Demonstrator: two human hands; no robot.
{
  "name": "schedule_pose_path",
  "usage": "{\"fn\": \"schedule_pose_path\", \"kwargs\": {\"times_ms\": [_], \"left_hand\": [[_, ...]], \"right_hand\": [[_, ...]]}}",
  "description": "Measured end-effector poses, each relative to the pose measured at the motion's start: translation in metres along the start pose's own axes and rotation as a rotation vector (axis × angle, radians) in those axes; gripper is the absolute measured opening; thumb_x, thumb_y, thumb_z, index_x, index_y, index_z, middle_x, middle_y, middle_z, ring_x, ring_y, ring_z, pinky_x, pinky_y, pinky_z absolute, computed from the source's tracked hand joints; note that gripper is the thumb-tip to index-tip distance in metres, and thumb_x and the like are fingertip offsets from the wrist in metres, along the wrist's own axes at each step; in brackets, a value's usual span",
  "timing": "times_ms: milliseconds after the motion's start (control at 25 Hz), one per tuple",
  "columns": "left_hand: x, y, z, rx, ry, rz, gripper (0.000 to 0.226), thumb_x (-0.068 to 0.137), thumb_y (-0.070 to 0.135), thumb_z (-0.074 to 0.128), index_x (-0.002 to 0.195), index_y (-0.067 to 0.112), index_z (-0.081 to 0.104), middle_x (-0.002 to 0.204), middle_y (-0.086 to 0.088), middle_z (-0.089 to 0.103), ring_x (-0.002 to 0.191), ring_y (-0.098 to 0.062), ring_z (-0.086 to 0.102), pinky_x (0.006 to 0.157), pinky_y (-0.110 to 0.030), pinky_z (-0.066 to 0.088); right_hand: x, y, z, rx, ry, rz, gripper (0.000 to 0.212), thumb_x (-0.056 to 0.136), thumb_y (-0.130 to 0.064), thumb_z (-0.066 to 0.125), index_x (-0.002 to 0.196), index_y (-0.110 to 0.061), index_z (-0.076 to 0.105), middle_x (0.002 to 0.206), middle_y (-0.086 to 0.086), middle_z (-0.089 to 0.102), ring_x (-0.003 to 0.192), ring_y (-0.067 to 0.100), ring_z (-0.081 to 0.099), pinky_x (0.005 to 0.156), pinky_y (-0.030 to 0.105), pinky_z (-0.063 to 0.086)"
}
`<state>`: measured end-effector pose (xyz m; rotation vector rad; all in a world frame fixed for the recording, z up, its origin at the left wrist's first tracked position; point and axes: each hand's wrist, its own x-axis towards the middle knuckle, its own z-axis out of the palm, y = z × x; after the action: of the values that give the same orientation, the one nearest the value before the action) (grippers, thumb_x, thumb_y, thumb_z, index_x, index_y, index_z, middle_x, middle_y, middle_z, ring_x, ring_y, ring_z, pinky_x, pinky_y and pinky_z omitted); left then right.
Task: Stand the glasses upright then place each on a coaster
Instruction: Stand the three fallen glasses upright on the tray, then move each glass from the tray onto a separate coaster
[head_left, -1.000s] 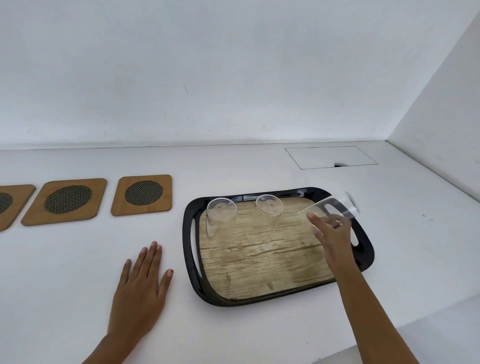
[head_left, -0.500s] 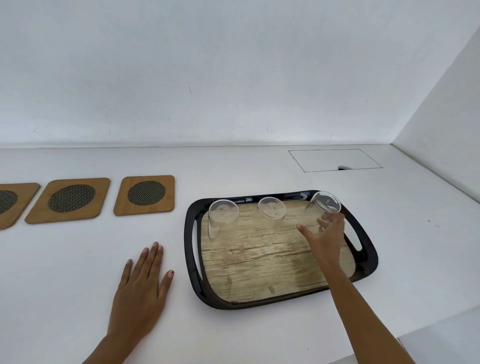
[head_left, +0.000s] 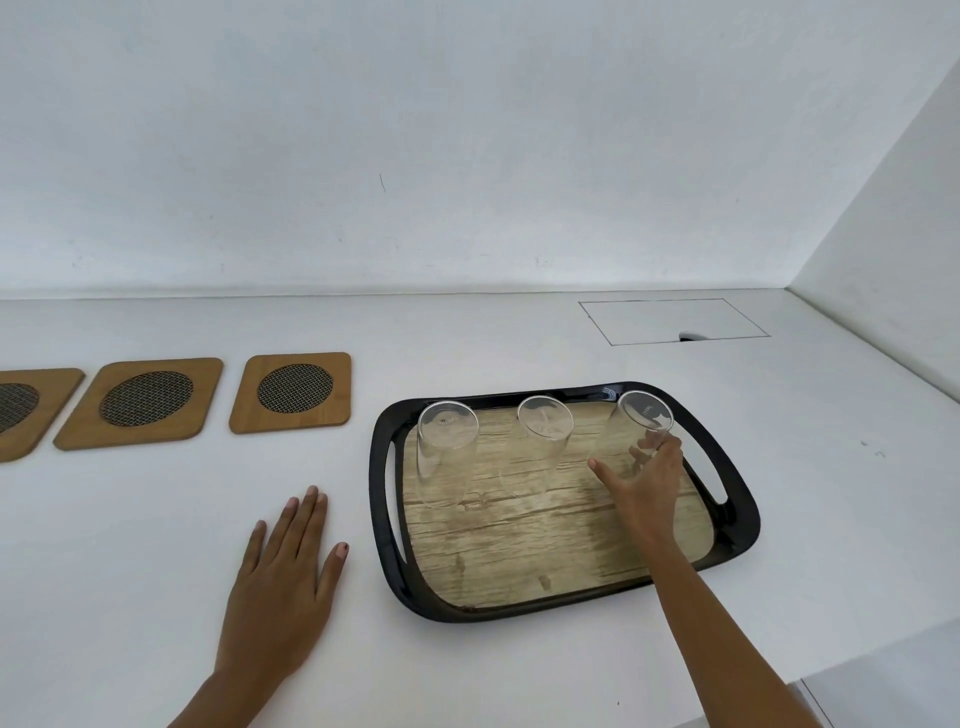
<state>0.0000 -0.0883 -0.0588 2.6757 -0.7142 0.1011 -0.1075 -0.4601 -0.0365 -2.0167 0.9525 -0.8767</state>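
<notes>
Three clear glasses stand on end in a row along the far side of a black tray (head_left: 382, 499) with a wood-look floor. My right hand (head_left: 644, 488) wraps the lower part of the right glass (head_left: 644, 415), fingers behind it and thumb stretched out to the left. The middle glass (head_left: 544, 431) and the left glass (head_left: 447, 441) stand free. Three wooden coasters with mesh centres lie left of the tray: near coaster (head_left: 296, 392), middle coaster (head_left: 143, 402), far coaster (head_left: 21, 410) cut by the frame edge. My left hand (head_left: 283, 577) rests flat on the table, holding nothing.
The white table (head_left: 519, 338) meets a white wall behind and another on the right. A rectangular hatch outline (head_left: 675, 321) with a small notch lies behind the tray. The table's front edge (head_left: 883, 670) shows at the lower right.
One second ago my right hand held the right glass tilted above the tray's right end. It has turned the glass on end and set it down on the tray. My left hand has stayed still.
</notes>
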Motion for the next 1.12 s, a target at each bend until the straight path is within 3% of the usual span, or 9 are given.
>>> {"fn": "schedule_pose_path", "kwargs": {"times_ms": [240,360,480,680,800,960,1120], "left_hand": [[0.0,0.0,0.0,0.005,0.007,0.009,0.092,0.077,0.067,-0.017,0.146,0.015,0.012,0.156,0.002,0.017,0.144,-0.013,0.012,0.12,-0.04,0.01],[-0.001,0.0,0.0,-0.009,0.004,-0.004,0.085,0.081,0.066,-0.008,0.146,0.015,0.011,0.156,0.003,0.018,0.144,-0.012,0.013,0.12,-0.04,0.01],[-0.002,-0.001,0.0,-0.007,0.001,-0.01,0.081,0.082,0.064,-0.003,0.146,0.016,0.011,0.155,0.004,0.019,0.143,-0.012,0.014,0.12,-0.04,0.011],[-0.005,-0.001,-0.001,0.002,0.01,-0.008,0.084,0.08,0.066,-0.013,0.146,0.018,0.008,0.155,0.006,0.015,0.144,-0.011,0.011,0.12,-0.039,0.01],[-0.007,-0.001,0.001,0.023,0.03,-0.06,0.08,0.081,0.063,-0.012,0.146,0.021,0.005,0.156,0.007,0.012,0.144,-0.011,0.008,0.12,-0.039,0.008],[-0.009,-0.002,0.002,0.022,0.065,-0.15,0.075,0.084,0.058,-0.001,0.147,0.02,0.01,0.157,0.004,0.015,0.144,-0.014,0.01,0.12,-0.042,0.011],[-0.008,-0.002,0.003,0.024,0.079,-0.132,0.085,0.081,0.064,-0.015,0.147,0.02,0.014,0.156,0.004,0.018,0.144,-0.015,0.013,0.119,-0.041,0.011]], "right_hand": [[-0.011,-0.016,-0.005,-0.009,0.047,0.05,0.095,0.066,-0.021,0.088,0.137,-0.003,0.027,0.136,0.021,0.032,0.129,0.032,0.029,0.108,0.048,0.035],[-0.033,-0.041,-0.009,0.034,0.232,0.006,0.08,0.067,-0.012,0.086,0.129,-0.003,0.036,0.132,0.021,0.037,0.125,0.031,0.03,0.107,0.049,0.036],[-0.071,-0.07,-0.005,0.141,0.291,-0.1,0.059,0.071,-0.006,0.08,0.117,-0.011,0.044,0.124,0.014,0.042,0.116,0.025,0.036,0.103,0.038,0.039],[-0.132,-0.112,0.029,0.207,0.146,-0.32,0.039,0.078,-0.006,0.072,0.109,-0.015,0.049,0.111,0.004,0.05,0.1,0.02,0.043,0.087,0.021,0.04],[-0.144,-0.122,0.051,0.227,0.02,-0.335,0.041,0.076,0.0,0.072,0.111,-0.008,0.051,0.112,0.004,0.05,0.102,0.022,0.046,0.088,0.033,0.045],[-0.142,-0.121,0.072,0.166,-0.188,-0.245,0.061,0.076,-0.011,0.074,0.127,-0.008,0.042,0.128,0.006,0.042,0.115,0.023,0.042,0.096,0.038,0.046],[-0.134,-0.114,0.088,-0.037,-0.303,-0.137,0.089,0.076,-0.034,0.077,0.142,-0.005,0.025,0.142,0.012,0.033,0.129,0.027,0.033,0.099,0.043,0.047]]}}
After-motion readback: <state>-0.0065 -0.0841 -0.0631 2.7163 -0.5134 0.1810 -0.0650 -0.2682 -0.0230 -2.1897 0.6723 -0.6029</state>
